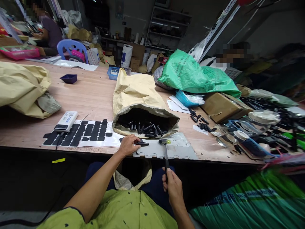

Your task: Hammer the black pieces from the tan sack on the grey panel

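Note:
My left hand (128,144) is closed on a small black plastic part (142,143), pressing it down on a grey metal plate (173,150) at the table's front edge. My right hand (173,187), below the table edge, grips the black handle of a small hammer (165,152). The hammer's head rests on the plate just right of the part. Behind the plate lies an open tan sack (138,92) with several black parts (145,128) in its mouth.
A white sheet of black pads (82,132) and a white device (66,121) lie left. A cardboard box (222,106), a green bag (197,74) and loose black parts clutter the right. Another tan sack (21,86) lies far left. People sit at the back.

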The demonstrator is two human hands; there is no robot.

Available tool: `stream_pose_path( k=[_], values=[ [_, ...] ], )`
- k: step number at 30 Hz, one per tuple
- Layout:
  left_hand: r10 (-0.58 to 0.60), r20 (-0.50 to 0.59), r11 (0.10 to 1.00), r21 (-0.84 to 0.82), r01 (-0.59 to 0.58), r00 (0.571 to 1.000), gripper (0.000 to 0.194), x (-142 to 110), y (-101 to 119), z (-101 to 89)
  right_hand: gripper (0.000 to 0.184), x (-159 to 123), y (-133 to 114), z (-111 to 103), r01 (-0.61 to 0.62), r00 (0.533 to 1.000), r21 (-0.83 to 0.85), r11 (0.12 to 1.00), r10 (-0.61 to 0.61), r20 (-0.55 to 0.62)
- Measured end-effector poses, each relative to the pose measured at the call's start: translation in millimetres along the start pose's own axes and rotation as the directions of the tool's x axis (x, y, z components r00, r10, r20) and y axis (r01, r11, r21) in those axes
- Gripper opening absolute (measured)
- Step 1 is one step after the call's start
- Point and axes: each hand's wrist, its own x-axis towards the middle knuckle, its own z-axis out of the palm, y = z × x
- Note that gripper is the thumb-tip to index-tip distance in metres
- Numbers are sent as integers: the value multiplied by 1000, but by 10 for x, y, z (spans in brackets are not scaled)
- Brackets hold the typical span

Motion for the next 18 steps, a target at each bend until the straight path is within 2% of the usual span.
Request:
stream_pose_path(
  k=[3,9,13,18],
  values=[
    [12,5,999,36,-13,1000,17,-2,-2,6,59,59,48,-1,-115,992,122,986,107,72],
    [37,75,999,37,-40,997,15,-16,41,-67,62,150,142,-38,-72,986,176,982,44,160],
    [154,132,988,1,-155,979,14,-153,80,-95,64,178,164,-52,-87,980,200,976,48,194],
    [280,159,956,43,-290,947,20,-454,169,-12,65,178,164,-46,-83,980,206,975,43,194]
  ],
)
